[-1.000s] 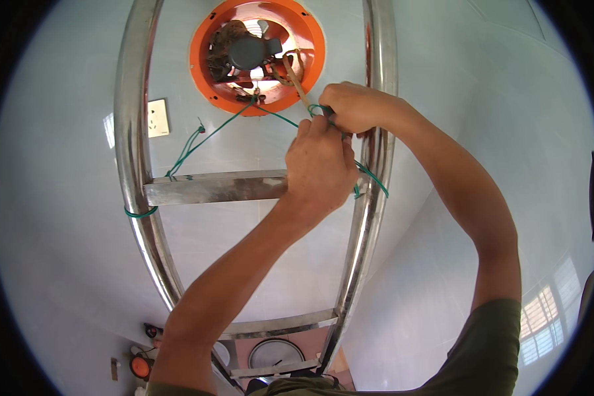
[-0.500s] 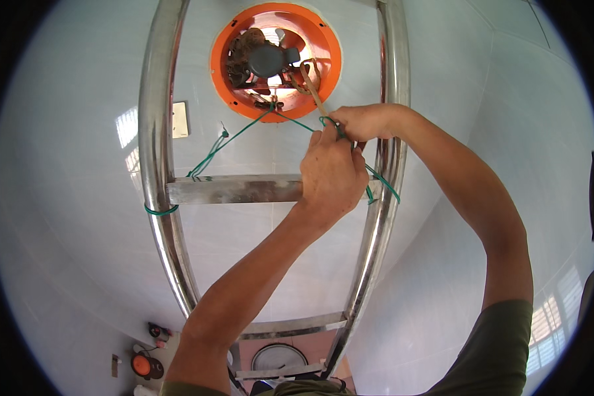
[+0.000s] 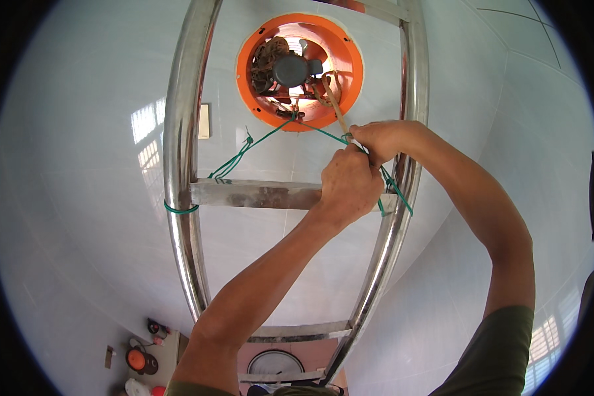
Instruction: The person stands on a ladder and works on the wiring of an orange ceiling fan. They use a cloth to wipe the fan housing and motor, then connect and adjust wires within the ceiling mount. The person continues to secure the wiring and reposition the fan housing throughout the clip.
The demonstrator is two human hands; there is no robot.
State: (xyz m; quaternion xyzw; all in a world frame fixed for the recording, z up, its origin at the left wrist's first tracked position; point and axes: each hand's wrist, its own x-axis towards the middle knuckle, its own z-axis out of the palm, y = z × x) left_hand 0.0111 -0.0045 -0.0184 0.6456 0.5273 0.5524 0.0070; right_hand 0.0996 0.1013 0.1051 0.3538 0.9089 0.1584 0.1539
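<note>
Both my hands are closed close together, just above the ladder rung (image 3: 257, 195) near the right rail. My left hand (image 3: 351, 179) and my right hand (image 3: 379, 140) grip the lower end of a brown cable (image 3: 337, 111), which comes down from the orange round fan housing (image 3: 358, 63). A small white piece (image 3: 358, 143) shows between the fingers; the exact grip is hidden. Green cord (image 3: 264, 138) runs from the bottom of the fan to both sides of the ladder, passing behind my hands on the right.
The metal ladder's left rail (image 3: 181, 119) and right rail (image 3: 416, 72) frame the fan. Dusty brown tangled material (image 3: 265, 63) sits beside the dark motor (image 3: 290, 70). A pale switch plate (image 3: 204, 121) is on the tiled wall. Far below are a round lid-like object (image 3: 275, 362) and an orange-and-dark appliance (image 3: 137, 360).
The whole view has shifted, so the fan, ladder and hands sit slightly lower and further right. My hands stay together at the cable end, and a white piece now shows between them.
</note>
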